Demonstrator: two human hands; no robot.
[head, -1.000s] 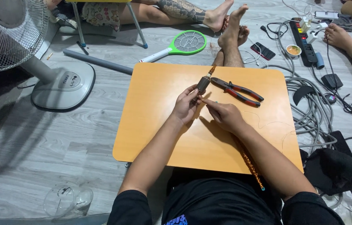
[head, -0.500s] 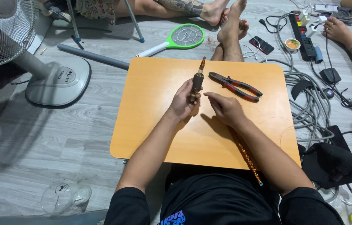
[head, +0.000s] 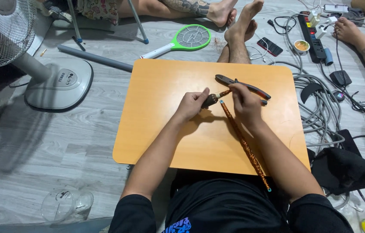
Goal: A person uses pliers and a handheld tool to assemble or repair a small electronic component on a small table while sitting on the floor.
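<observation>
My left hand (head: 192, 105) grips a small dark connector-like piece (head: 210, 100) over the orange tabletop (head: 161, 125). My right hand (head: 243, 101) pinches the copper-coloured tip sticking out of that piece. A long glittery orange-brown cord (head: 245, 144) runs from beside my hands down along my right forearm toward my lap. Red-handled pliers (head: 243, 86) lie on the table just beyond my right hand.
A standing fan (head: 57, 80) is at the left. A green electric swatter (head: 182, 41) and another person's bare feet (head: 234, 19) lie past the table. Grey cables (head: 320, 108), a power strip (head: 314, 32) and a black cloth (head: 342, 168) are on the right.
The dark piece, held upright before, now lies sideways in my left hand. My right hand moved up onto its tip, and the glittery cord now lies across the table.
</observation>
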